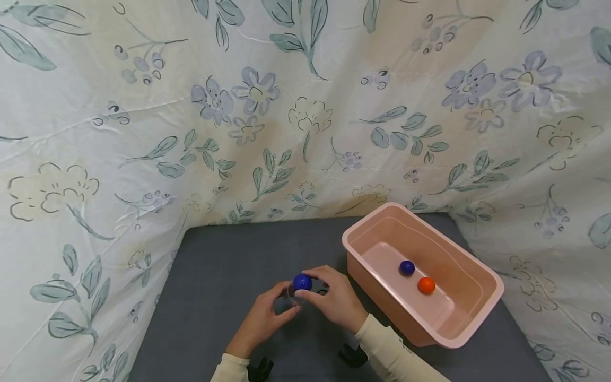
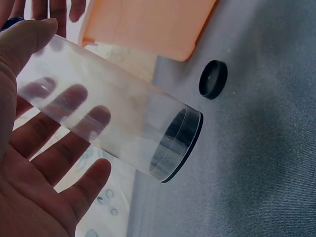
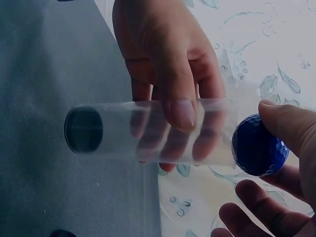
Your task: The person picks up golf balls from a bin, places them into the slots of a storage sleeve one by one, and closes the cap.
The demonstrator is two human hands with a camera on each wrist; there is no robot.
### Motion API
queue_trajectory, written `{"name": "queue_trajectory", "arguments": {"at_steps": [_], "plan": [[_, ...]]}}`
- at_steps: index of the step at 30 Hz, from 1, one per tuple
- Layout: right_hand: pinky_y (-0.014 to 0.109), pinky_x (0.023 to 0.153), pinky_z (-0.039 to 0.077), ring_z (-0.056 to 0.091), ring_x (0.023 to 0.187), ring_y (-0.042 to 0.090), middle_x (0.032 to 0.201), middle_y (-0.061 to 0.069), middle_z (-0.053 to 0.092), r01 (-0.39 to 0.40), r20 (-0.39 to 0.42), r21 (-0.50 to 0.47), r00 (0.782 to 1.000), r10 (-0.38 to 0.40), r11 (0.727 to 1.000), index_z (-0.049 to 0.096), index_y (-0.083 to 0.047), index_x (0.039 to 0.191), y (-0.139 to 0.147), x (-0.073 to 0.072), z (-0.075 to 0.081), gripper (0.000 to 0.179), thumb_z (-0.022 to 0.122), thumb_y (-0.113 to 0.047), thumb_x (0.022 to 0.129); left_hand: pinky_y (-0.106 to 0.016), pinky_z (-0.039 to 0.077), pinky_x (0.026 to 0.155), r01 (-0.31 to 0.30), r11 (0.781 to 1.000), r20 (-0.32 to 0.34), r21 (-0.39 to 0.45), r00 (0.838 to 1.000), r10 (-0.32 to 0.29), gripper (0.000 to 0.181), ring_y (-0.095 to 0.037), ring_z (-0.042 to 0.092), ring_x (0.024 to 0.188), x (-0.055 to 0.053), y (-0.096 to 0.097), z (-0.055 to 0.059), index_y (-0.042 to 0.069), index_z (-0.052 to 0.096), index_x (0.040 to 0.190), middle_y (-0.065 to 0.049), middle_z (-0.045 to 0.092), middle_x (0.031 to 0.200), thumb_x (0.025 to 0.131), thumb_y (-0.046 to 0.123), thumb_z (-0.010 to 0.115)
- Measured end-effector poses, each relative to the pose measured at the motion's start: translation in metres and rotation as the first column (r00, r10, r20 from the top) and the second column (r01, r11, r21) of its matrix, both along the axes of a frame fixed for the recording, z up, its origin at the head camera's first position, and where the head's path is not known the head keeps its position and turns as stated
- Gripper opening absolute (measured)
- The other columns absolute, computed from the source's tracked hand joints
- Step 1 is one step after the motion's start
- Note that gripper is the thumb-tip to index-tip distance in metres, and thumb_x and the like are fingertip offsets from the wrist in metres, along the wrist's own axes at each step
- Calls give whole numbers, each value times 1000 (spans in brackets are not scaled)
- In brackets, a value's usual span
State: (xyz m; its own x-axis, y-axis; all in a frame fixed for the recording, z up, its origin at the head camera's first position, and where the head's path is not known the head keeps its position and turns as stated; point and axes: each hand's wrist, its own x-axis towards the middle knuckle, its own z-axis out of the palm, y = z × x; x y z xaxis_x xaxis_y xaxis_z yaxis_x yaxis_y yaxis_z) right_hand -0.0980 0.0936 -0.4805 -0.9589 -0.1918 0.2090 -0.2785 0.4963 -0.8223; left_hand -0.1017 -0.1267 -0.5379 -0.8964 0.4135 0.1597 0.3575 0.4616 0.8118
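My left hand point(image 1: 264, 315) grips a clear plastic tube point(image 2: 123, 113) near its upper end, thumb on one side and fingers on the other. A black cap point(image 2: 185, 143) closes the tube's lower end. A dark blue golf ball point(image 3: 259, 145) sits right at the tube's upper mouth, pinched between the thumb and fingers of my right hand point(image 1: 336, 300). Through the clear wall no ball shows inside the tube. A loose black cap point(image 2: 213, 80) lies on the table below the hands.
A pink plastic bin point(image 1: 382, 297) stands to the right on the dark grey table point(image 1: 229, 265). Inside it lie another blue ball point(image 1: 407, 268) and an orange ball point(image 1: 426, 285). A floral cloth point(image 1: 305, 122) hangs behind and along the sides.
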Motion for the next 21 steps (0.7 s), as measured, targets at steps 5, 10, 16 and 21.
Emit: {"name": "queue_trajectory", "arguments": {"at_steps": [5,10,16,21], "plan": [[26,82,55,66,99,10,112,-10,73,-28,17,-17,999,28,999,77,-19,120,-4,2,-4,44,85,-44,84,-49,56,100,6,1000,-4,7,1000,-6,45,-9,66,117,0,0,0,36,59,136,15,67,132,95,45,75],[23,79,55,66,98,9,112,-9,73,-47,7,8,999,47,999,77,-19,122,-5,2,-7,46,84,-46,86,-53,55,101,5,1000,10,22,1000,-6,46,-14,67,120,-1,2,2,33,59,138,10,67,135,97,45,73],[23,78,55,67,97,11,114,-5,74,-61,-5,29,998,61,998,76,-18,124,-3,-2,-7,45,82,-44,88,-54,55,100,2,1000,2,26,1000,-2,46,-16,67,121,-2,4,4,34,58,140,9,67,136,97,43,72],[26,82,57,69,103,14,117,-1,74,-75,-14,50,997,76,996,75,-18,125,1,-8,-3,43,80,-43,90,-49,56,100,-3,1000,-8,-3,1000,3,47,-13,66,121,-4,5,4,37,56,140,11,67,135,96,44,72]]}}
